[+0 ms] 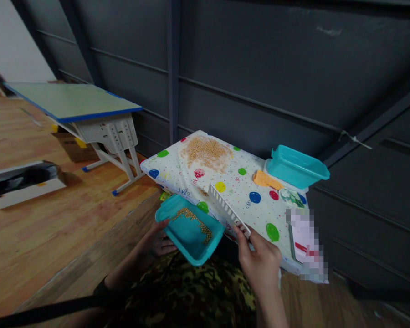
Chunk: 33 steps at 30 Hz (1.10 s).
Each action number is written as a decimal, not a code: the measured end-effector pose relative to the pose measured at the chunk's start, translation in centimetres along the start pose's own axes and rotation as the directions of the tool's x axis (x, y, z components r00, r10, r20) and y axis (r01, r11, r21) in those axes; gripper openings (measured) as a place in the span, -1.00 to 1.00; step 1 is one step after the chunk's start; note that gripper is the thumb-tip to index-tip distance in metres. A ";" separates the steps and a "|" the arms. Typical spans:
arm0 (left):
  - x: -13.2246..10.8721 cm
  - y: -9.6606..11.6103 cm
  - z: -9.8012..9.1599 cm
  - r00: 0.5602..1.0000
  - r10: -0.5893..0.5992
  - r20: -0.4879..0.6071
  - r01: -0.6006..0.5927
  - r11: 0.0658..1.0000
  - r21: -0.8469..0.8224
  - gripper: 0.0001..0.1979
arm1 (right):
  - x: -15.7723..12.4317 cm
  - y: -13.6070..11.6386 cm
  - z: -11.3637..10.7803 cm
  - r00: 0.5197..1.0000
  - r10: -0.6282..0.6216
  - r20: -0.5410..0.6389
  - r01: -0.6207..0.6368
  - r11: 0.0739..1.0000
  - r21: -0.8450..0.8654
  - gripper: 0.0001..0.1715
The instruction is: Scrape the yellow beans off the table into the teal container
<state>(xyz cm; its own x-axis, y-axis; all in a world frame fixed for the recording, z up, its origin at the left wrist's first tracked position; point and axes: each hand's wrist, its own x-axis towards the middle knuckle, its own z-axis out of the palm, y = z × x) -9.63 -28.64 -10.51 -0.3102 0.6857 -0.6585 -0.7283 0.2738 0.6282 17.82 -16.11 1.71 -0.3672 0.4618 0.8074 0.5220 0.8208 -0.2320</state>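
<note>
My left hand [155, 241] grips a teal plastic tray [187, 230] from below, holding it tilted at the near edge of the table. A line of yellow beans [194, 221] lies inside it. My right hand [259, 259] pinches a white slotted scraper [227, 209] that stands on edge on the dotted tablecloth [239, 191], right beside the tray. A larger heap of yellow beans [205, 152] is spread on the cloth at the far left corner.
A second teal container [295, 166] sits at the table's far right, with an orange cloth [266, 180] beside it and papers [305, 234] nearer me. A blue-edged desk [75, 102] stands to the left on the wooden floor. A dark wall runs behind.
</note>
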 end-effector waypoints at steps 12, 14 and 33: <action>-0.6 0.8 0.1 1.000 0.007 0.009 -0.007 1.000 0.004 -0.23 | 0.3 -1.8 -1.4 0.995 0.025 0.093 -0.037 0.990 0.135 -0.48; -0.6 0.7 0.1 1.000 0.010 0.025 -0.009 1.000 -0.009 -0.19 | 0.3 -1.9 -1.6 0.993 0.043 0.110 -0.059 0.987 0.148 -0.48; -0.5 1.0 0.2 1.000 0.011 0.014 -0.011 0.999 -0.036 -0.10 | 0.7 -0.4 0.8 0.998 0.031 0.063 -0.035 0.997 0.070 -0.50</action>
<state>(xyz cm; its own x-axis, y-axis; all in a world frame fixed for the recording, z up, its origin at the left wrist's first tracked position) -10.08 -28.60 -9.43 -0.3100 0.6979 -0.6457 -0.7466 0.2417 0.6197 16.72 -15.79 1.95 -0.3985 0.5068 0.7644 0.4797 0.8256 -0.2972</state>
